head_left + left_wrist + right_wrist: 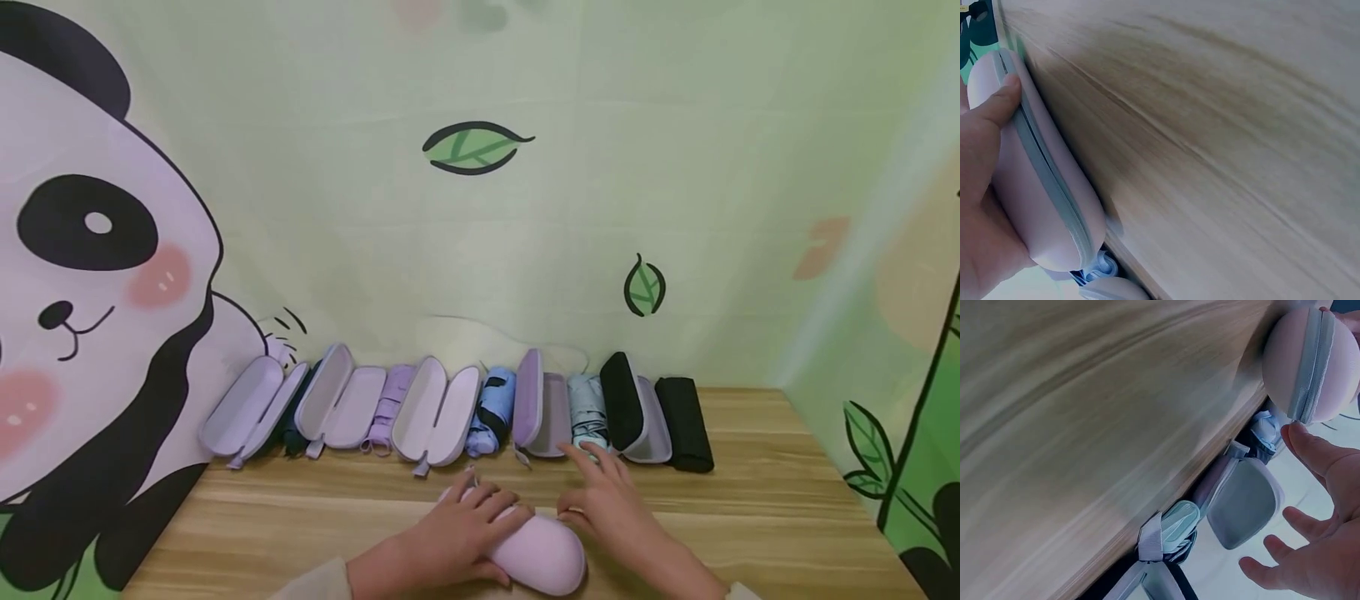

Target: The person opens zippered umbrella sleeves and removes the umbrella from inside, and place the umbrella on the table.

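A pale pink zippered hard case (542, 554) lies closed on the table in front of me. My left hand (461, 533) grips it from above, fingers across its top and thumb on the near side, pressed along the grey zipper (1047, 165) in the left wrist view. At the case's right end, my right hand (618, 508) pinches with thumb and index finger right at the zipper's end; the pull is hidden between the fingertips. The other right fingers (1300, 522) spread out towards the row behind.
Behind stands a row of open cases, a lilac one (528, 396) and a black one (622, 392) among them. Folded umbrellas sit between them: purple (392, 404), blue (492, 408), pale blue-grey (587, 408) and black (684, 425). A printed panda cloth (480, 250) hangs behind the wooden table (780, 508).
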Demonstrator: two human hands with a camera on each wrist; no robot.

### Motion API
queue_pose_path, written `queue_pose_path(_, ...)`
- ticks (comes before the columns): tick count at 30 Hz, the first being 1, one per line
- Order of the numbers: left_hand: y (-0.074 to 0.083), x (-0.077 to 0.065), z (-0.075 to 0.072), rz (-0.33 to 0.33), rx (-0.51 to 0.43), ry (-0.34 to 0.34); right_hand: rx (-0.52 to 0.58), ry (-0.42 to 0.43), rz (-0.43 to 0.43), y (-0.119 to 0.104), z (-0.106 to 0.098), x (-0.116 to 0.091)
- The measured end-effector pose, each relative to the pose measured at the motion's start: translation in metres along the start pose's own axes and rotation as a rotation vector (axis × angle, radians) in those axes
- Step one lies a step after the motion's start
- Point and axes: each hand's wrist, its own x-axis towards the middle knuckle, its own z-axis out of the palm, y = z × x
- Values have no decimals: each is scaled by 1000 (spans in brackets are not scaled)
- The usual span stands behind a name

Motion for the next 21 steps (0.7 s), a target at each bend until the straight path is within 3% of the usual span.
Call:
queue_pose_path(4,2,1,-1,-50,-20,-38,39,-29,-17,1,-3,-4)
queue_pose_path(8,5,0,-3,-163,-101,-31,94,-58,-46,3,-11,-11)
queue_pose_path(11,8,-1,-5,-221,-165,-36,158,-129,-38,1,-16,-17)
queue_pose_path(16,18,3,-9,-244,-317,-123,288,-291,42,-11,-20,-20)
queue_pose_path(19,27,8,-11,-257,-382,-164,331,-322,68,-19,-19,-18)
queue_pose_path(21,33,12,-11,-262,-363,-175,331,-307,60,-22,-16,-18)
